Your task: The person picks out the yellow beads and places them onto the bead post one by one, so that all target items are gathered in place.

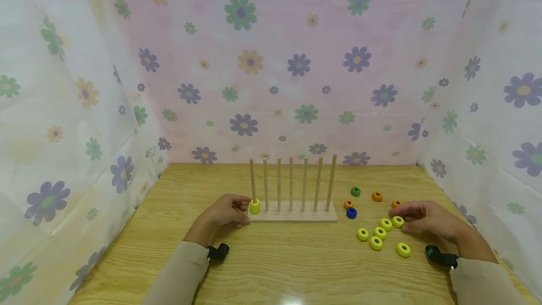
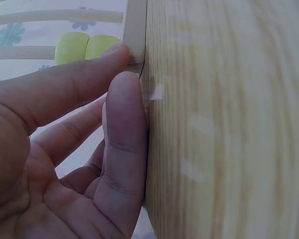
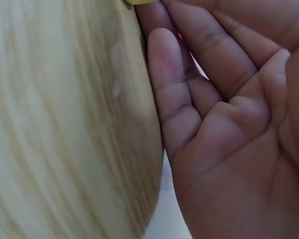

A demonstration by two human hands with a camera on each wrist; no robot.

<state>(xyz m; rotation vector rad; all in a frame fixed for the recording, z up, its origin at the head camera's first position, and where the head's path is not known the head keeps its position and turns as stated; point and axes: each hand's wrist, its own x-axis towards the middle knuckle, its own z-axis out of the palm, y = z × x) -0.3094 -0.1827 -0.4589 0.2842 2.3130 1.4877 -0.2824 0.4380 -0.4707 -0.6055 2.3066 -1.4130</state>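
Observation:
A wooden peg stand with several upright dowels is on the table. Two yellow rings are stacked on its leftmost dowel. My left hand grips the left end of its base, fingertips beside those rings. On the right, my right hand has its index finger and thumb at opposite sides of a yellow ring, which seems pinched at table level. Only an edge of that ring shows in the right wrist view. An orange ring lies just beyond the fingers, partly hidden.
Several loose yellow rings lie left of and in front of my right hand. Between them and the stand are a blue ring, a green ring and more orange rings. Flowered cloth encloses the table.

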